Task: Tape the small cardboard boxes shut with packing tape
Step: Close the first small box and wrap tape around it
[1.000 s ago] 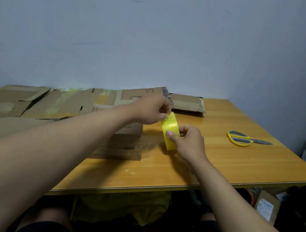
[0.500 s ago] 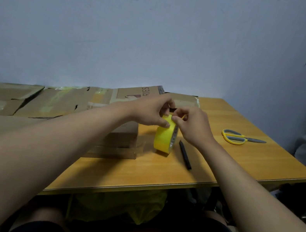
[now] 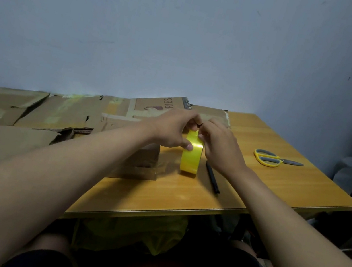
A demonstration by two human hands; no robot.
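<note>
nearby, pen (image 3: pixel 212 177) and scissors (image 3: pixel 268 158) lie right of tape roll (image 3: pixel 191 157); both hands (image 3: pixel 172 130) (image 3: pixel 220 145) grip it.

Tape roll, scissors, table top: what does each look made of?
Tape roll: glossy yellow plastic film, judging by the sheen along its band.
Scissors: yellow handles with grey inserts, likely plastic; dull grey blades, probably metal.
Table: orange-brown wood grain with a smooth, slightly reflective finish; solid wood or laminate cannot be told.
</note>
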